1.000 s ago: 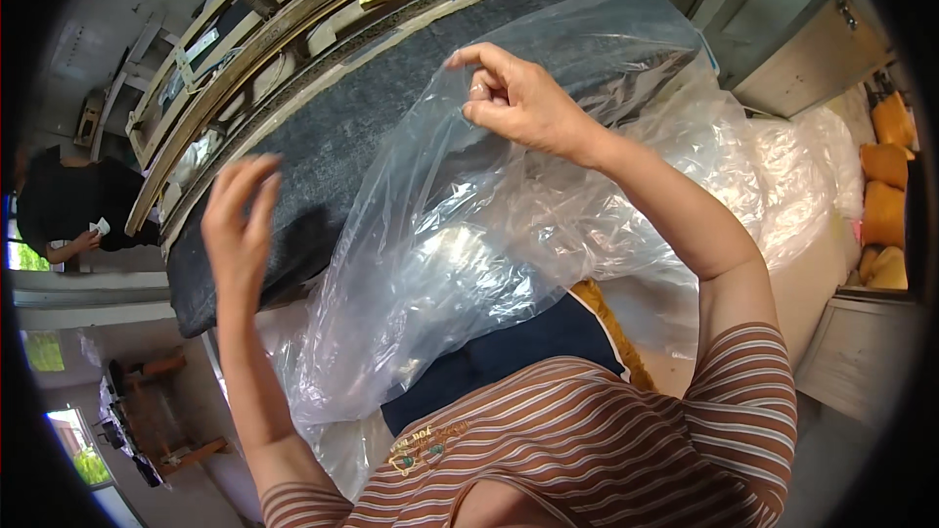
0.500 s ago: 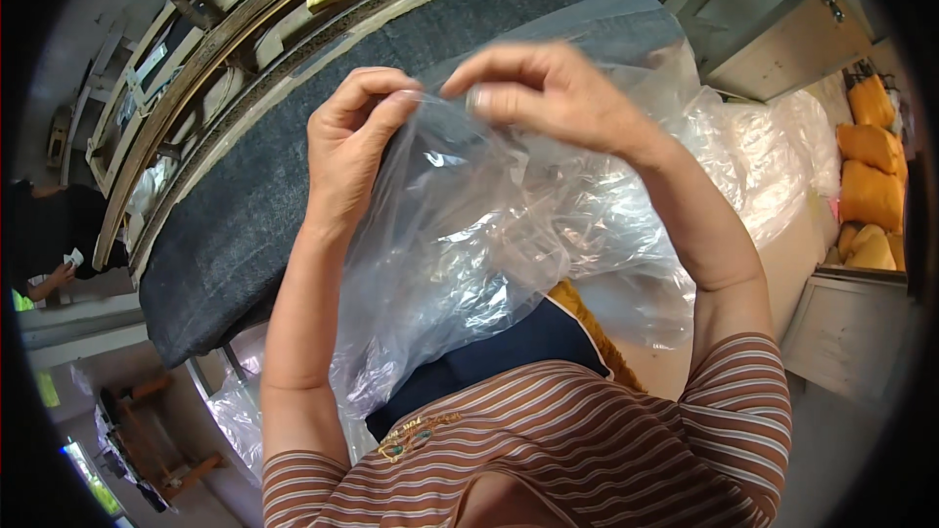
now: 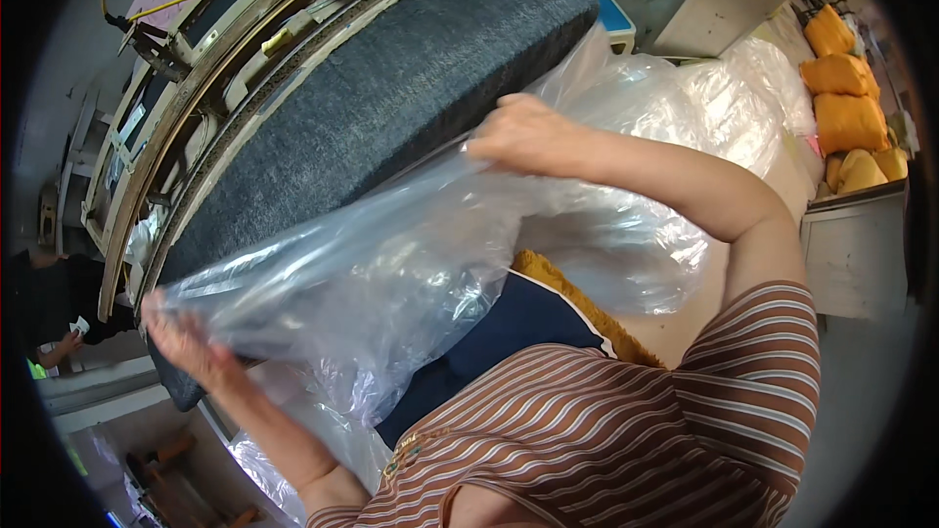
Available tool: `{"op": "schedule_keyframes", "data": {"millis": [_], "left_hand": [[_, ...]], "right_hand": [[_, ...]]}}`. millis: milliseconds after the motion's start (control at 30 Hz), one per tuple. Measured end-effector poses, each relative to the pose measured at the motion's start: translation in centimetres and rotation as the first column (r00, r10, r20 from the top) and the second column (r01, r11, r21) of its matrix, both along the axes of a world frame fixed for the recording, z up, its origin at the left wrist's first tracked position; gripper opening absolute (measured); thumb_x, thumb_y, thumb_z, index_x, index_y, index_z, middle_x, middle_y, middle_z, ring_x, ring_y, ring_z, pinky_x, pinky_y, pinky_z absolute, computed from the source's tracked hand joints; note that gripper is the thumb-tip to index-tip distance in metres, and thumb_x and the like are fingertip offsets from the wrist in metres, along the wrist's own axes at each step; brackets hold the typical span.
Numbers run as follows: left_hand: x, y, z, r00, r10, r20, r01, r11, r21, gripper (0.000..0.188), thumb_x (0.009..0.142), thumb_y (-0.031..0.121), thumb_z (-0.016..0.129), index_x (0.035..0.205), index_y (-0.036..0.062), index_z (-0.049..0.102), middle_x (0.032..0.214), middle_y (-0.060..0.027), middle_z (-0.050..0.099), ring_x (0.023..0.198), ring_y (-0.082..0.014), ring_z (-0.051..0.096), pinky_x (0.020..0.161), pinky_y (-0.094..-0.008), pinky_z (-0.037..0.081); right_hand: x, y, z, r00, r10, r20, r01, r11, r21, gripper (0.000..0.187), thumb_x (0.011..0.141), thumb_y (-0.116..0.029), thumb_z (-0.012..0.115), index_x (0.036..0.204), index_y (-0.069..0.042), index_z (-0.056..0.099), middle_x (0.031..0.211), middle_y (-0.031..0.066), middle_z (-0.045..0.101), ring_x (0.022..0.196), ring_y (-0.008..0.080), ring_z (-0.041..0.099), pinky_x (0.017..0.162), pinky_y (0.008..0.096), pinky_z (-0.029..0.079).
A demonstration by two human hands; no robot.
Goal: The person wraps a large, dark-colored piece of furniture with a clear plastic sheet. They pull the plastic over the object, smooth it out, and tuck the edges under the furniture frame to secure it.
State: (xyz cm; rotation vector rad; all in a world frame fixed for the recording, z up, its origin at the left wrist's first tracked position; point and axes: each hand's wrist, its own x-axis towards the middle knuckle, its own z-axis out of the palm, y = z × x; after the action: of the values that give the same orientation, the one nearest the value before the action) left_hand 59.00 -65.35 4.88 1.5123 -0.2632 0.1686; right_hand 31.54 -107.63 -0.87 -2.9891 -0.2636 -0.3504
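Grey table (image 3: 391, 98), clear plastic (image 3: 391, 254) along near edge

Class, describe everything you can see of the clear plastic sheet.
The clear plastic sheet looks thin, glossy and wrinkled. Its upper edge stretches between the blurred left hand and the closed right hand, slanting along the near side of the dark padded surface; below, loose folds hang beside the navy cloth.

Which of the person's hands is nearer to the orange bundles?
Right. The right hand grips the clear plastic sheet, with the orange bundles off to its right; the left hand, blurred, is at the sheet's left end, much farther from them.
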Motion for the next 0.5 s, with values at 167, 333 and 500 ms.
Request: {"op": "schedule_keyframes", "data": {"millis": [167,333,500], "left_hand": [[7.8,21.7,-0.8,0.906,0.229,0.356,-0.336,0.901,0.275,0.020,0.097,0.016,0.053,0.113,0.0049,0.054,0.096,-0.0027,0.057,0.086,-0.0100,0.053,0.077,-0.0241,0.044],[13.5,32.0,-2.9,0.792,0.262,0.552,-0.603,0.485,0.633,0.024,0.097,0.022,0.052,0.102,-0.0004,0.056,0.092,-0.0091,0.058,0.086,-0.0204,0.054,0.083,-0.0309,0.044],[20.7,33.1,-8.6,0.787,0.339,0.515,-0.593,0.191,0.782,0.025,0.095,0.024,0.050,0.102,0.0007,0.056,0.099,-0.0180,0.061,0.090,-0.0339,0.059,0.082,-0.0397,0.044]], "right_hand": [[-14.4,-15.2,-4.7,0.538,-0.656,-0.529,0.167,0.698,-0.696,0.014,0.079,-0.021,0.063,0.083,-0.012,0.073,0.083,0.0093,0.069,0.092,0.0251,0.064,0.102,0.0477,0.034],[-12.5,-24.9,6.0,0.531,-0.845,0.060,0.595,0.321,-0.737,0.015,0.079,-0.012,0.057,0.082,-0.008,0.072,0.087,0.0112,0.069,0.091,0.0296,0.065,0.078,0.0417,0.050],[-0.4,-26.1,15.4,0.115,-0.728,0.676,0.886,0.384,0.262,0.028,0.089,-0.027,0.053,0.107,-0.007,0.059,0.106,0.0166,0.060,0.101,0.0332,0.059,0.084,0.0444,0.048]]}}
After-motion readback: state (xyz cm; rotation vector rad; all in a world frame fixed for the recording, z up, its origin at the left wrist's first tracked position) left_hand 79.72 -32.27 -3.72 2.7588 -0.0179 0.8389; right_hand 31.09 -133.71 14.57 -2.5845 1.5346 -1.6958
